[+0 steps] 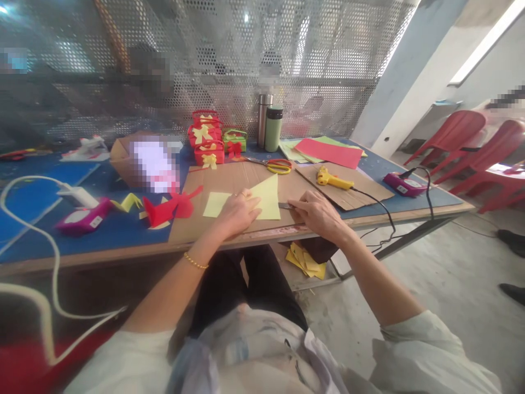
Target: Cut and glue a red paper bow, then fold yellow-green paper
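Observation:
My left hand [237, 212] presses flat on a pale yellow sheet of paper [268, 198] that lies on a brown cardboard mat [229, 183] near the table's front edge. My right hand [318, 214] is closed round a thin metal blade or cutter [286, 206] whose tip touches the right edge of the yellow sheet. A smaller piece of the yellow paper [215, 203] shows to the left of my left hand.
Scissors [275, 164], a yellow glue gun [332, 178] with a black cable, red and green paper boxes [209, 141], two flasks [269, 128], coloured sheets [328, 151] and purple devices [404, 184] lie on the blue table [36, 202]. Red chairs [471, 142] stand at the right. Yellow scraps [305, 261] lie below the table.

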`<control>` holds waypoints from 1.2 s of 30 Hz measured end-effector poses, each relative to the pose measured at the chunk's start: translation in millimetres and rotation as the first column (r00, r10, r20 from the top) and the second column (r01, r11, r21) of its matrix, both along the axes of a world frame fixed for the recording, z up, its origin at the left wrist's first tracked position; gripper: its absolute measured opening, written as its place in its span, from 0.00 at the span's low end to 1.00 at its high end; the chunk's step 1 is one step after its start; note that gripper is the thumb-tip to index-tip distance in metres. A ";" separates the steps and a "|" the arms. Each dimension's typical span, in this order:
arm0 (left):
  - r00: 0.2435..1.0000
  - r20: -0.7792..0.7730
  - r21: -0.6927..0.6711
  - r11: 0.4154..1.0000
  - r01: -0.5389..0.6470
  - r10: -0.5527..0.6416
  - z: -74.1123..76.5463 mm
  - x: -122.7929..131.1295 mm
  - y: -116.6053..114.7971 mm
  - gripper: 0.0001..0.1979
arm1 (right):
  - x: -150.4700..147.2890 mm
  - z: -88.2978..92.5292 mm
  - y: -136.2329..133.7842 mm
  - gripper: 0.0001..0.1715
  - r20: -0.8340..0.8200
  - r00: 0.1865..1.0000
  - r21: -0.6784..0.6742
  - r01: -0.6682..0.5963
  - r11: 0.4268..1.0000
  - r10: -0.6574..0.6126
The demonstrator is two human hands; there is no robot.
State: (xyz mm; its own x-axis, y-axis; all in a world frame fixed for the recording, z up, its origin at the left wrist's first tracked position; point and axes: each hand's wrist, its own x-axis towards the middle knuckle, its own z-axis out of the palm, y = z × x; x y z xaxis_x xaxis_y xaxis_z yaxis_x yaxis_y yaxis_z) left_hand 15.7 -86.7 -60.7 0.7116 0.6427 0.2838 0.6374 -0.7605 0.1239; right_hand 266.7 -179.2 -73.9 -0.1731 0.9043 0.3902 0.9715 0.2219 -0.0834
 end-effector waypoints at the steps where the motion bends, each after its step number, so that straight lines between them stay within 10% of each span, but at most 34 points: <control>1: 1.000 0.003 -0.004 1.000 0.009 -0.009 0.4 -0.2 -0.1 0.20 | -2.9 -0.9 -3.8 0.22 -0.021 1.000 0.006 -0.023 1.000 0.023; 36: 0.996 0.024 -0.073 0.993 0.088 -0.086 -1.0 0.5 7.7 0.20 | -18.8 -9.7 -45.2 0.19 -0.213 0.976 -0.018 -0.052 0.999 0.047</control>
State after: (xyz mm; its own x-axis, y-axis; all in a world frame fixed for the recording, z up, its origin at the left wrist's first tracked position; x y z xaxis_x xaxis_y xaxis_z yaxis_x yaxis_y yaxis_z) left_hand 16.2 -79.0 -61.7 0.7604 0.5982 0.2529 0.5658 -0.8014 0.1940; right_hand 247.9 -224.4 -83.6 -0.1328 0.9061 0.4017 0.9190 0.2644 -0.2926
